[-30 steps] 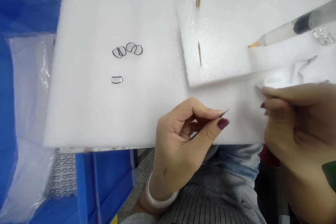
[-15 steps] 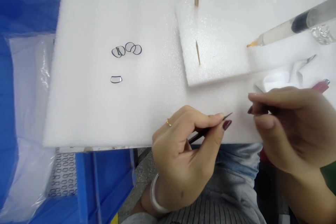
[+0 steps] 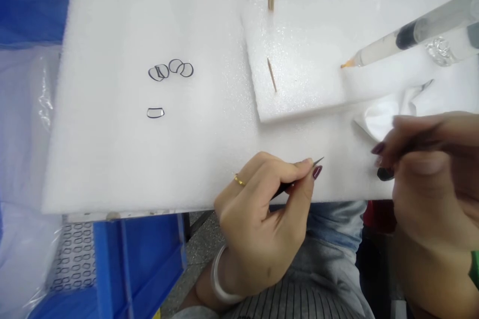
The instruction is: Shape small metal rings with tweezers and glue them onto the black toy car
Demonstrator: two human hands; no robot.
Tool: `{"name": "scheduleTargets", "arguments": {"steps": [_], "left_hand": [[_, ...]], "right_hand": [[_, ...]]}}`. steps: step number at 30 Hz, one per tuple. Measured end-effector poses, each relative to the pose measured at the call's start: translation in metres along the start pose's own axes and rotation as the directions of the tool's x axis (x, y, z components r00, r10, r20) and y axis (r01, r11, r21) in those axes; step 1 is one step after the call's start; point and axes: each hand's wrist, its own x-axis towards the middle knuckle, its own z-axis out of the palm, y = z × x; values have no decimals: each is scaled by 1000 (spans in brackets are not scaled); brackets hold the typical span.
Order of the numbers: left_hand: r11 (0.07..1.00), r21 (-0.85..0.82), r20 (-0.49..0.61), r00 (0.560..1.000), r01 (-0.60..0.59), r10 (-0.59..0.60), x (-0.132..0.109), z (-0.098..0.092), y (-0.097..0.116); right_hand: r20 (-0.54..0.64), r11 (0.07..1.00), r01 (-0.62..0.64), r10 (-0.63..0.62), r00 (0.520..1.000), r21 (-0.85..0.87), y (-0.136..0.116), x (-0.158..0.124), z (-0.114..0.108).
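Black and partly hidden, a pointed tool point(image 3: 281, 190) is pinched by the left hand point(image 3: 264, 219) over foam point(image 3: 123, 159); whether the blurred, cropped right hand point(image 3: 436, 184) grips anything, I cannot tell. Beyond is a cut-off syringe point(image 3: 381, 52).

The left hand point(image 3: 262, 219) pinches a dark pointed tool point(image 3: 281, 189) beside the right hand point(image 3: 436, 189).

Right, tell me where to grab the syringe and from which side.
Probably the barrel, pinched across its width from above: it is long and broad, while the orange tip is narrow and points left. A clear, shiny thing shows close along the barrel's near side.
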Motion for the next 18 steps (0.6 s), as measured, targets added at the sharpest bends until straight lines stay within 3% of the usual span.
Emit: {"name": "scheduleTargets", "arguments": {"steps": [6,9,18], "left_hand": [[1000,-14,14,1000,22,-22,0,-2,1],[997,-65,45,998,50,-47,0,-5,1],[958,-207,126,977,196,-172,-2,-10,3]], "right_hand": [[101,981,183,-175,979,-70,-1,6,1],[114,976,209,-201,973,-66,0,9,2],[276,988,128,-148,950,90,0,15,2]]}}
